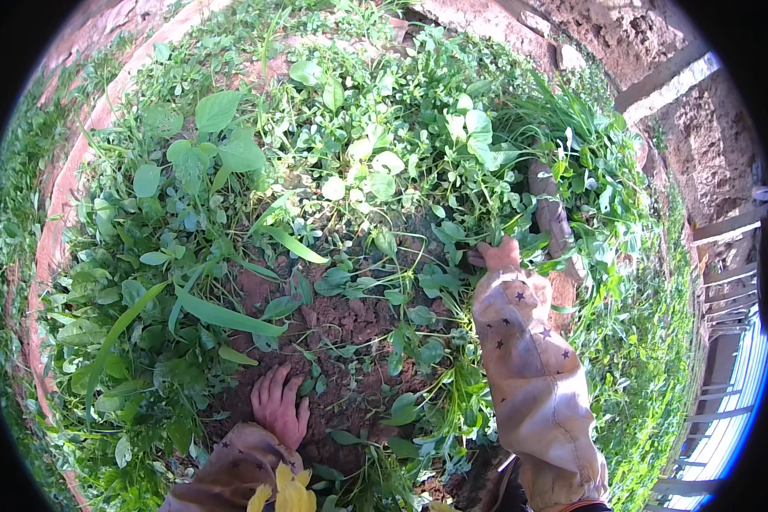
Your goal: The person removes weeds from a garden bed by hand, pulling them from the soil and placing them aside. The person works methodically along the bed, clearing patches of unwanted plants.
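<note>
My left hand (280, 404) rests palm down on the brown soil (352, 323), its fingers a little spread and nothing in it. Low green weeds (153, 365) crowd in on its left side. Farther forward and to the right, my right hand (500, 254) reaches in among leafy stems (451, 233). Leaves hide its fingertips, so I cannot tell whether it grips a stem. Just right of it lies a weathered piece of wood (553, 221). Star-patterned sleeves cover both my forearms. Loose uprooted-looking plants (384, 409) lie on the soil between my hands.
Dense small-leaved weeds (333, 121) fill the ground ahead, with a broad-leaved plant (214, 144) standing taller at left. A raised earthen edge (64, 185) curves along the left. At right rises a rough earth wall (710, 141) with posts (665, 80). Something yellow (288, 489) shows at the bottom.
</note>
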`<state>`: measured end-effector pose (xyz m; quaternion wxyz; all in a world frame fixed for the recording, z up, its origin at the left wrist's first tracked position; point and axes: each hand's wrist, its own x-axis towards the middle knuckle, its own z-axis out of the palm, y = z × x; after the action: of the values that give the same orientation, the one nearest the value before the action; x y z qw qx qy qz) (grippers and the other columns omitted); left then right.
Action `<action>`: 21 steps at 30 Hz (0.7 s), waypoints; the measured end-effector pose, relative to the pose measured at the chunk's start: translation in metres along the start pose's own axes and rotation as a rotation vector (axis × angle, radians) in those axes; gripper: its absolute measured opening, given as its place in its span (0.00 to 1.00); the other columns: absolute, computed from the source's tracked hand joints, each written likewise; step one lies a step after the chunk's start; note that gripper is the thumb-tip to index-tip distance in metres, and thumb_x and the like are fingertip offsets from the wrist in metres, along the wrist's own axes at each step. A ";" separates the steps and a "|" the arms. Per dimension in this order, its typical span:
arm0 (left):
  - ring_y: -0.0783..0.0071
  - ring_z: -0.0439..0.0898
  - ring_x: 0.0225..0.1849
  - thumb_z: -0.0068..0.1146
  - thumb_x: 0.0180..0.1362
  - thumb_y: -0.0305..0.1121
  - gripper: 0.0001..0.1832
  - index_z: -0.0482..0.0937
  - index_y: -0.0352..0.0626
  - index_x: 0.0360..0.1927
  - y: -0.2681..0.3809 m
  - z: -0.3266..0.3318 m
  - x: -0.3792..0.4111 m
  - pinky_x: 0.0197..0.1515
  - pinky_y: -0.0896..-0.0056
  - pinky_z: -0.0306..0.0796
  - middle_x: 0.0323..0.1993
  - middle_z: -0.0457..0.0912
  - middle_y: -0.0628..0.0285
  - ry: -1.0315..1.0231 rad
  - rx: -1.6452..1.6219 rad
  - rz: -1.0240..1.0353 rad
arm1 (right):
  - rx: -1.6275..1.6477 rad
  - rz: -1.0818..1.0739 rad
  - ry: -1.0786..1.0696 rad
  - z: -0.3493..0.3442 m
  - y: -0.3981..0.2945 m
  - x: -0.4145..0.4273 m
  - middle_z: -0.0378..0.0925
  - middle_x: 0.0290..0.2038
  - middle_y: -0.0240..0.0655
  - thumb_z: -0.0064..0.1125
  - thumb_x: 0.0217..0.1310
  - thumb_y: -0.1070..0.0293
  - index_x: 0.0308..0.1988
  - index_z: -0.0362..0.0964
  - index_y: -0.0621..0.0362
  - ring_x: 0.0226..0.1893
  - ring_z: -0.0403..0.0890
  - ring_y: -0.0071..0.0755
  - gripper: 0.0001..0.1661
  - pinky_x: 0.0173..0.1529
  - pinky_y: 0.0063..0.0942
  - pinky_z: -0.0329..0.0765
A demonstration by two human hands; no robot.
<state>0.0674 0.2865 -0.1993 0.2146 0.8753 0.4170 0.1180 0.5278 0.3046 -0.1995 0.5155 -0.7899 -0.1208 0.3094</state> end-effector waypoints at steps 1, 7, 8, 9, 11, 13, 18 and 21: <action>0.53 0.64 0.58 0.55 0.46 0.35 0.21 0.72 0.44 0.46 0.000 0.001 0.001 0.60 0.50 0.54 0.56 0.67 0.55 0.004 -0.004 0.007 | -0.090 0.079 -0.052 -0.002 0.001 0.002 0.78 0.29 0.46 0.54 0.48 0.81 0.40 0.68 0.71 0.23 0.82 0.37 0.14 0.26 0.31 0.82; 0.52 0.65 0.58 0.54 0.46 0.36 0.21 0.72 0.43 0.47 0.003 0.002 0.003 0.60 0.50 0.55 0.56 0.67 0.55 -0.004 -0.010 0.020 | -0.704 -0.395 0.253 0.034 0.007 -0.004 0.79 0.32 0.49 0.65 0.41 0.52 0.39 0.75 0.62 0.34 0.80 0.50 0.28 0.42 0.38 0.74; 0.52 0.65 0.58 0.54 0.46 0.36 0.21 0.72 0.43 0.47 0.003 0.002 0.003 0.60 0.50 0.55 0.56 0.67 0.55 -0.009 -0.011 0.019 | -0.647 -0.409 0.223 0.036 0.016 0.003 0.79 0.31 0.49 0.65 0.41 0.55 0.38 0.75 0.63 0.33 0.80 0.49 0.26 0.41 0.37 0.74; 0.52 0.65 0.58 0.54 0.46 0.36 0.21 0.72 0.43 0.47 0.003 0.003 0.003 0.60 0.50 0.55 0.56 0.67 0.54 -0.007 -0.020 0.022 | -0.593 -0.422 0.197 0.038 0.019 0.005 0.79 0.30 0.48 0.66 0.41 0.58 0.37 0.75 0.64 0.32 0.80 0.48 0.24 0.41 0.36 0.74; 0.52 0.64 0.58 0.54 0.46 0.36 0.22 0.72 0.43 0.47 0.002 0.003 0.002 0.60 0.50 0.55 0.56 0.67 0.54 0.002 -0.025 0.020 | -0.457 -0.509 0.175 0.042 0.022 0.004 0.79 0.29 0.47 0.66 0.43 0.66 0.36 0.75 0.65 0.29 0.80 0.43 0.19 0.38 0.34 0.74; 0.52 0.64 0.58 0.54 0.46 0.36 0.22 0.72 0.43 0.47 0.000 0.001 0.002 0.60 0.50 0.55 0.56 0.67 0.54 0.001 -0.015 0.013 | -0.476 -0.584 0.177 0.042 0.022 0.008 0.79 0.28 0.45 0.66 0.45 0.70 0.37 0.75 0.64 0.26 0.80 0.41 0.16 0.35 0.34 0.77; 0.52 0.64 0.58 0.55 0.46 0.36 0.22 0.72 0.43 0.47 -0.002 0.005 0.000 0.60 0.50 0.54 0.56 0.67 0.54 0.017 -0.024 0.019 | 0.280 -0.110 0.109 0.023 0.014 0.009 0.78 0.28 0.42 0.61 0.46 0.78 0.38 0.74 0.63 0.20 0.79 0.29 0.14 0.24 0.28 0.81; 0.52 0.64 0.58 0.55 0.45 0.35 0.22 0.72 0.43 0.47 0.002 0.005 0.003 0.60 0.50 0.54 0.56 0.67 0.54 0.007 -0.035 0.017 | 0.054 -0.082 0.132 0.010 0.018 0.019 0.78 0.28 0.43 0.62 0.46 0.75 0.38 0.74 0.64 0.21 0.80 0.33 0.15 0.27 0.30 0.80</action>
<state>0.0729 0.2866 -0.2031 0.2274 0.8745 0.4080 0.1303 0.5341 0.3135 -0.2251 0.5556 -0.7889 -0.1105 0.2382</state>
